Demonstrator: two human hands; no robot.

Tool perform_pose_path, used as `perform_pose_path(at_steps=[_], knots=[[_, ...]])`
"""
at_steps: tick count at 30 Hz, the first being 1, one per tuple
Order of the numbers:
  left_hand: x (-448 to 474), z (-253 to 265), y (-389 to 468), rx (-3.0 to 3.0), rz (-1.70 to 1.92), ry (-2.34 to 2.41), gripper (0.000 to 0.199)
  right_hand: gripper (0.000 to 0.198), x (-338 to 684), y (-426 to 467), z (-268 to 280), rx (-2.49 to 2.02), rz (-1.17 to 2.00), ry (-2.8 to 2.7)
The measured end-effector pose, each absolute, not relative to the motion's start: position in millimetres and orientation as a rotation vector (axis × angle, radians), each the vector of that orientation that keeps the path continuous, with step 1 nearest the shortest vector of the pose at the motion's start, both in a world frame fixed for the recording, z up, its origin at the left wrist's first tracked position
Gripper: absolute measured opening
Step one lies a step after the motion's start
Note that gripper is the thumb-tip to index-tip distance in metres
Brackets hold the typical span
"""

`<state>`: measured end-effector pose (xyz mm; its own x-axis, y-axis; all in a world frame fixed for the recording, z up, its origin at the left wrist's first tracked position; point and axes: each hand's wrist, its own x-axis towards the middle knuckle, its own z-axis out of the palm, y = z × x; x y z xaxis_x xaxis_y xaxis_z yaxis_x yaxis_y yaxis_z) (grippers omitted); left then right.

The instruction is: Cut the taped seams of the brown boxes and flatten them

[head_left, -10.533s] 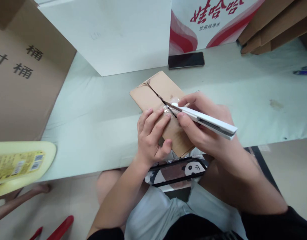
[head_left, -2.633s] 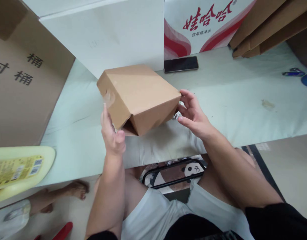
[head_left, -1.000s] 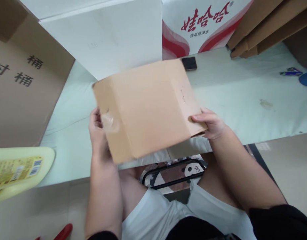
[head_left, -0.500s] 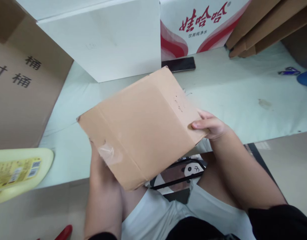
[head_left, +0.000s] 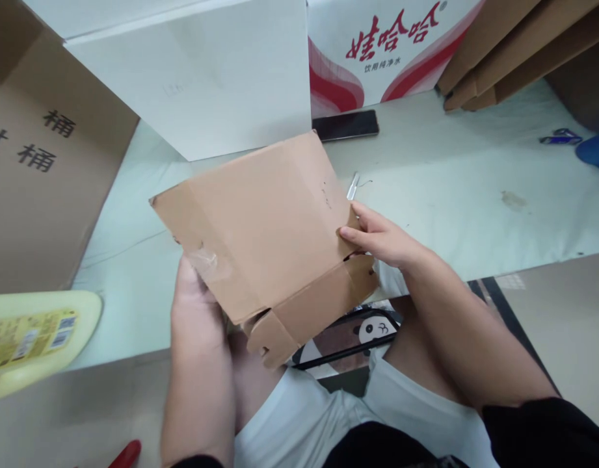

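A brown cardboard box [head_left: 255, 221], folded fairly flat, is held tilted above the table edge and my lap. A flap [head_left: 323, 299] hangs open along its near side, and clear tape [head_left: 204, 260] sticks to its left part. My right hand [head_left: 382, 237] grips the right edge, thumb on top and the other fingers partly hidden beneath. At the lower left edge my left hand [head_left: 192, 276] supports the box, its fingers hidden behind the cardboard. A thin silvery strip [head_left: 352, 186] lies just beyond my right hand.
A white carton [head_left: 196, 84] and a red-and-white carton [head_left: 387, 58] stand at the back, with a black phone [head_left: 345, 125] before them. Large brown carton [head_left: 40, 188] at left; folded cardboard [head_left: 518, 58] at right. A yellow bottle [head_left: 40, 331] is at the left edge.
The box has tipped and its near flap has swung open toward me. My right hand has moved left with the box's edge, and the silvery strip has come into view.
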<state>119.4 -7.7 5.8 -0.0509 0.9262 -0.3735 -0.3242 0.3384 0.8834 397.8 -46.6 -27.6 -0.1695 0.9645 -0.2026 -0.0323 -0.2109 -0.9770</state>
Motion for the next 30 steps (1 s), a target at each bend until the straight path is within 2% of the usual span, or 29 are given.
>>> perform_pose_path(at_steps=[3, 6, 10, 12, 14, 18, 23, 25, 30], knots=[[113.6, 2.2, 5.3, 0.657, 1.206, 1.065, 0.046, 0.050, 392.6, -43.2, -34.4, -1.415, 1.251, -1.309], [107.6, -3.4, 13.1, 0.748, 1.241, 0.997, 0.064, 0.047, 390.2, -42.9, -35.3, -1.601, 1.013, -1.369], [105.9, -8.9, 11.6, 0.833, 1.184, 1.196, 0.058, 0.047, 390.7, -42.9, -34.3, -1.810, 0.739, -1.408], [107.1, -8.6, 10.0, 0.820, 1.178, 1.226, 0.056, 0.053, 391.8, -41.7, -35.2, -1.791, 0.651, -1.382], [107.5, -6.8, 9.9, 0.829, 1.244, 1.212, 0.050, 0.059, 393.4, -40.7, -35.3, -1.712, 0.760, -1.302], [102.5, -5.5, 15.8, 0.856, 1.447, 1.108, 0.037, 0.052, 398.5, -42.8, -28.8, -1.393, 1.255, -1.116], [98.9, -15.8, 25.5, 0.765, 1.572, 1.119, 0.026, 0.064, 403.1, -46.9, -24.7, -0.943, 1.568, -0.920], [103.4, -19.1, 24.7, 0.753, 1.538, 1.124, 0.031, 0.066, 402.1, -47.6, -28.2, -0.936, 1.615, -0.936], [114.4, -18.5, 17.4, 0.801, 1.382, 1.135, 0.045, 0.062, 396.9, -49.7, -38.8, -1.224, 1.485, -0.911]])
